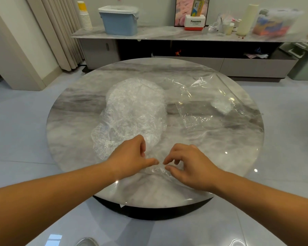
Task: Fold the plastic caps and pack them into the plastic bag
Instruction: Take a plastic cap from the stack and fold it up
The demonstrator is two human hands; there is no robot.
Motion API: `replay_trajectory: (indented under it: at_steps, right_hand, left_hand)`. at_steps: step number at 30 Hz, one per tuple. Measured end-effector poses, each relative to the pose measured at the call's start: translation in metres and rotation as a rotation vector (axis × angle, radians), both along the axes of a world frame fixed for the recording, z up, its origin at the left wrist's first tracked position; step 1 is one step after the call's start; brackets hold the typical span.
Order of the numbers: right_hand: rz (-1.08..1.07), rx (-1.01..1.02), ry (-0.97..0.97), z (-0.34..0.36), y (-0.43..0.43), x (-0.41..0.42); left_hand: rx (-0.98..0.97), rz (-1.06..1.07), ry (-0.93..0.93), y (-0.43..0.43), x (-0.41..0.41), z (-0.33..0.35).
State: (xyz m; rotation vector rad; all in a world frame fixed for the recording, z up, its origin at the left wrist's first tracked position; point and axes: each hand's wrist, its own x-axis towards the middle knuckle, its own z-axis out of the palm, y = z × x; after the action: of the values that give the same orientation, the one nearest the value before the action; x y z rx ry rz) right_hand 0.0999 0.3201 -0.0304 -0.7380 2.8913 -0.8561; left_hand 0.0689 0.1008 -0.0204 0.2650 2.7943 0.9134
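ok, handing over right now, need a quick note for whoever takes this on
Left hand: fingers curled, seems to pinch the loose cap near the front edge of the table.
Right hand: thumb and forefinger pinch the same cap.
Pile of caps: centre-left, crumpled and unfolded.
Plastic bag: far right, lying flat, with a small white wad inside, likely one packed cap.
Done: at most one cap bagged.
Left: fold this cap, bag it, then work through the pile.
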Motion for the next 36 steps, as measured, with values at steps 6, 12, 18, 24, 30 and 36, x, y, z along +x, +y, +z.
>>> replay_trajectory:
  at_steps: [6, 12, 18, 24, 30, 36]
  right_hand:
    - [0.078, 0.108, 0.006, -0.012, 0.0, 0.008]
    - [0.096, 0.129, 0.02, -0.015, -0.002, 0.011]
    - [0.175, 0.181, 0.148, -0.019, 0.009, 0.015]
    - [0.211, 0.231, 0.22, -0.023, 0.025, 0.012]
    - [0.189, 0.274, 0.287, -0.025, 0.028, 0.01]
    - [0.049, 0.235, 0.294, -0.014, 0.027, 0.01]
  left_hand:
    - [0.005, -0.021, -0.014, -0.014, -0.004, 0.007]
    - [-0.006, -0.037, 0.105, -0.014, -0.009, 0.003]
    - [-0.193, -0.144, 0.094, -0.013, -0.011, -0.002]
    - [-0.271, -0.13, 0.101, -0.009, -0.007, 0.001]
    - [-0.265, -0.103, 0.007, -0.006, -0.005, 0.003]
    - [-0.251, -0.116, -0.056, -0.003, 0.001, 0.004]
